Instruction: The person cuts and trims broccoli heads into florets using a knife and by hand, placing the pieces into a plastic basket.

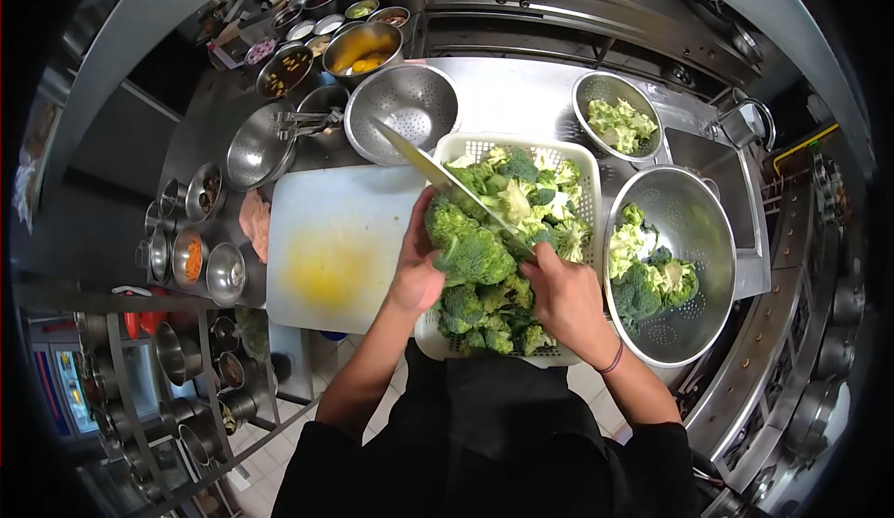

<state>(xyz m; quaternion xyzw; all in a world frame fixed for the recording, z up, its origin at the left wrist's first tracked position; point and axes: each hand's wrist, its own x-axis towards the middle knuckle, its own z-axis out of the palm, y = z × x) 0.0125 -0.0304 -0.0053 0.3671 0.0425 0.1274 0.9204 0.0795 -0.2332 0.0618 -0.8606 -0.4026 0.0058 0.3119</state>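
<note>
My left hand (418,271) is closed around a large head of broccoli (477,255), held above a white plastic basket (589,183). In my right hand (566,299) is a kitchen knife (445,183), its long blade slanting up and left across the top of the broccoli. Whether the edge is in a stem, I cannot tell. Cut broccoli florets (564,197) fill the basket under both hands. Left of the basket lies a white cutting board (326,215) with a yellow stain.
A colander (715,267) with broccoli stands at right, a smaller one (596,90) with pale green pieces behind it. An empty perforated bowl (396,99) sits behind the board. Metal bowls, a pink cloth (254,225) and ingredient containers line the left; a sink (689,164) is right.
</note>
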